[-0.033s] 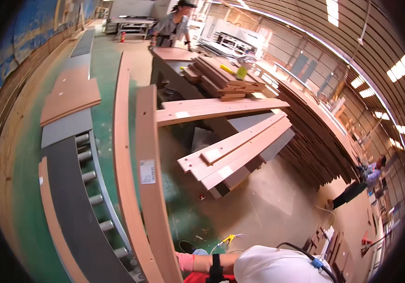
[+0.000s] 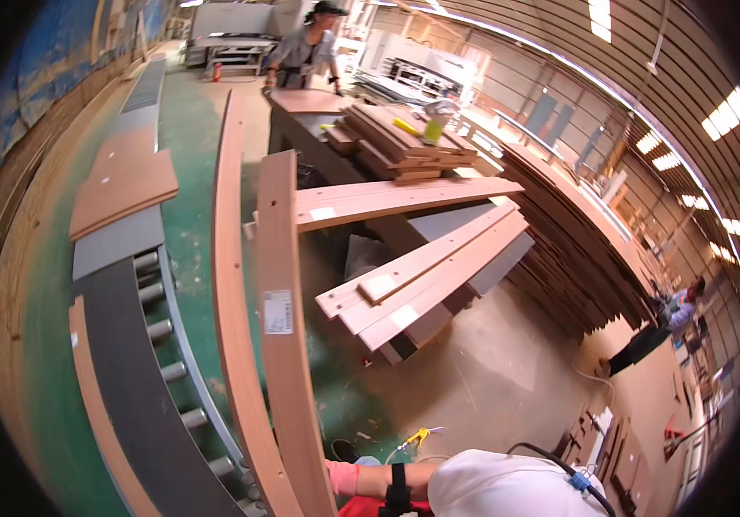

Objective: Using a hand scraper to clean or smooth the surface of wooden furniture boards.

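Note:
A long reddish-brown wooden board with a white label and screw holes stretches out in front of me. My right hand, in a pink glove, is at its near right edge, closed on it; the fingers are hidden behind the wood. A second long, narrow board runs just left of it, its near end converging on the first. What supports that second board is hidden. My left hand is out of view.
At left lies a roller conveyor with boards on it. Ahead, boards rest on a bench. A tall board stack stands right. A yellow air gun is near my arm. One co-worker stands ahead, another far right.
The labelled board's far end has swung slightly right, and the second board has shifted right too. The bench and its boards appear a little farther left in view.

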A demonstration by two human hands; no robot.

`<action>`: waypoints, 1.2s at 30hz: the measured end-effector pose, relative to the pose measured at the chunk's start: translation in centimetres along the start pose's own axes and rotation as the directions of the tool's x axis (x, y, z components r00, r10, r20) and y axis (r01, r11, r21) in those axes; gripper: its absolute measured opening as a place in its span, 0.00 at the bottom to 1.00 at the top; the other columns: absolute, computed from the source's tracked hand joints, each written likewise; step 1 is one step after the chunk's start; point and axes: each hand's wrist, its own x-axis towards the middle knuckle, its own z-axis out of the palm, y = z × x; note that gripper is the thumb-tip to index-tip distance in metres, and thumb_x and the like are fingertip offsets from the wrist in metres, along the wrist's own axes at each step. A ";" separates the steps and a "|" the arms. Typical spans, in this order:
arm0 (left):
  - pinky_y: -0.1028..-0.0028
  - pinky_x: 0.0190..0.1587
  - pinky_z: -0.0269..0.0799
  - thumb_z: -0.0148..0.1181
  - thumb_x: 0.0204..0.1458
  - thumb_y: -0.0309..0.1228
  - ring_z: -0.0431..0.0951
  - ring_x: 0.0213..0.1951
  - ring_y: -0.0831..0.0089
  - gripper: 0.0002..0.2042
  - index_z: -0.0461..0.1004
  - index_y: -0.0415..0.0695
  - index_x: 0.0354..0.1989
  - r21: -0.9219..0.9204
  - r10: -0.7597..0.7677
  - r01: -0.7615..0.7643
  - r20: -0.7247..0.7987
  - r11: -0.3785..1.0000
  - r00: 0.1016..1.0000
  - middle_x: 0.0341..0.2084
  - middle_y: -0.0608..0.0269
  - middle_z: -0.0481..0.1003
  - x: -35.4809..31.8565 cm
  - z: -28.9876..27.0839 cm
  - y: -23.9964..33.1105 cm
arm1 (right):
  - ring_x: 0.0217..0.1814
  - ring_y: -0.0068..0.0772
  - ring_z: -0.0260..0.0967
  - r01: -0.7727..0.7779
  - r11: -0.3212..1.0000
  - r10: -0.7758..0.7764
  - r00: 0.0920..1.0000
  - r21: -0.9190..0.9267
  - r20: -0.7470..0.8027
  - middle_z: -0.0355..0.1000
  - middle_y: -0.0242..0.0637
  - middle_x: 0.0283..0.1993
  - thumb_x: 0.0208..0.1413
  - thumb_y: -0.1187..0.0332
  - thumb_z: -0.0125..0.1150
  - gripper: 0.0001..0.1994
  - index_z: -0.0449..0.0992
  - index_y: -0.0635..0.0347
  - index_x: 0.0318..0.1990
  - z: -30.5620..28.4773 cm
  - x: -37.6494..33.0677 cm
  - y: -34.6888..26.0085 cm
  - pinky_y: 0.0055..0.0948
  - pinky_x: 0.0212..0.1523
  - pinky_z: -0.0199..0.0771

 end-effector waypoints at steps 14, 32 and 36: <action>0.63 0.45 0.66 0.59 0.46 0.43 0.70 0.44 0.63 0.26 0.66 0.42 0.52 -0.152 0.101 -0.020 0.549 0.988 0.830 0.44 0.54 0.71 10.6 1.6 18.4 | 0.68 0.45 0.46 0.602 0.768 -0.589 0.798 -0.220 0.130 0.48 0.43 0.68 0.62 0.53 0.37 0.29 0.48 0.59 0.65 13.5 -21.6 -13.1 0.47 0.66 0.47; 0.71 0.44 0.69 0.56 0.51 0.40 0.74 0.41 0.71 0.19 0.71 0.43 0.48 0.194 -0.367 0.768 0.928 0.610 0.057 0.40 0.61 0.74 13.0 3.8 24.2 | 0.62 0.48 0.55 0.866 0.485 -0.865 0.496 -0.125 0.079 0.60 0.44 0.60 0.61 0.53 0.34 0.25 0.59 0.59 0.59 13.3 -33.5 -22.1 0.49 0.63 0.53; 0.69 0.49 0.66 0.57 0.51 0.40 0.73 0.43 0.65 0.20 0.71 0.39 0.46 -0.255 -0.089 0.612 0.876 0.749 0.474 0.40 0.57 0.74 12.6 3.1 26.8 | 0.62 0.47 0.56 0.888 0.421 -0.900 0.434 -0.184 0.037 0.60 0.44 0.61 0.61 0.52 0.34 0.25 0.60 0.58 0.59 12.4 -35.1 -24.2 0.50 0.63 0.54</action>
